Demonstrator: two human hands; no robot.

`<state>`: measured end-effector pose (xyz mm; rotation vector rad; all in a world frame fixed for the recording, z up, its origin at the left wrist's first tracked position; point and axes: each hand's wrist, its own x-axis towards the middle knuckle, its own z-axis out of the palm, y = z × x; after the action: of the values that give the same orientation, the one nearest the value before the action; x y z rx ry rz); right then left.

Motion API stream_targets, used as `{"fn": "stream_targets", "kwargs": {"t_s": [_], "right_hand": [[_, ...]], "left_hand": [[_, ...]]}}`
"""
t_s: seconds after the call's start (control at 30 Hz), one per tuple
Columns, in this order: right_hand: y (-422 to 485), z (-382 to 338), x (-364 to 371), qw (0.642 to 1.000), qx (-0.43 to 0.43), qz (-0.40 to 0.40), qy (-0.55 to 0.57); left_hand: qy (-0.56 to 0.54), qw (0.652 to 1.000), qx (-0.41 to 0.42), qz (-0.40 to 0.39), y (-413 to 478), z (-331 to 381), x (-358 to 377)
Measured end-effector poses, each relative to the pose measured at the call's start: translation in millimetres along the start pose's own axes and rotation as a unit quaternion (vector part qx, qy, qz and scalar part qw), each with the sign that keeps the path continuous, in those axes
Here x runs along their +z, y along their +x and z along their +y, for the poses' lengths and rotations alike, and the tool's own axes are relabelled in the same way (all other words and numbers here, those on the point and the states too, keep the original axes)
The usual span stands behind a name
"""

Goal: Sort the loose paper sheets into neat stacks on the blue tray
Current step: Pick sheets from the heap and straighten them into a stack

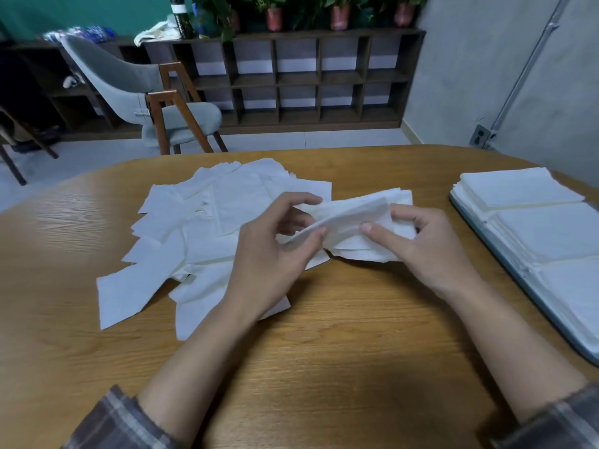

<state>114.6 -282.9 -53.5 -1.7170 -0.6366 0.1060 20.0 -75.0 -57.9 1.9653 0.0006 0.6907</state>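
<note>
Three stacks point(518, 189) lie on the blue tray point(551, 301); many loose sheets point(201, 228) wait on the desk point(324, 351). Left hand point(272, 254) and right hand point(424, 244) pinch a bunch point(353, 212).

Over a wooden desk point(324, 335), the left hand point(275, 251) and right hand point(421, 244) pinch opposite ends of a small bundle of white paper sheets point(353, 218). A loose pile of sheets point(201, 228) sprawls to the left; neat stacks point(534, 218) fill the blue tray point(505, 254) at right. A grey chair point(146, 92) and cubby shelf point(298, 79) stand behind.
</note>
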Motion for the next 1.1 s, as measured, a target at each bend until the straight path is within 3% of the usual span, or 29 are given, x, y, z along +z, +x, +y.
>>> {"fn": "stream_targets", "kwargs": {"t_s": [0.3,0.97,1.1], "right_hand": [[2,0,2,0.969,0.074,-0.065,0.226],[2,-7,3,0.949,0.143,-0.086,0.268],[2,-6,7,0.961,0.136,-0.061,0.231]], "left_hand": [[-0.126,0.986,-0.107,0.005,4,5,-5],[-0.079,0.992,-0.1,-0.006,4,-6,3],[-0.095,0.989,-0.112,-0.002,3,-6,3]]}}
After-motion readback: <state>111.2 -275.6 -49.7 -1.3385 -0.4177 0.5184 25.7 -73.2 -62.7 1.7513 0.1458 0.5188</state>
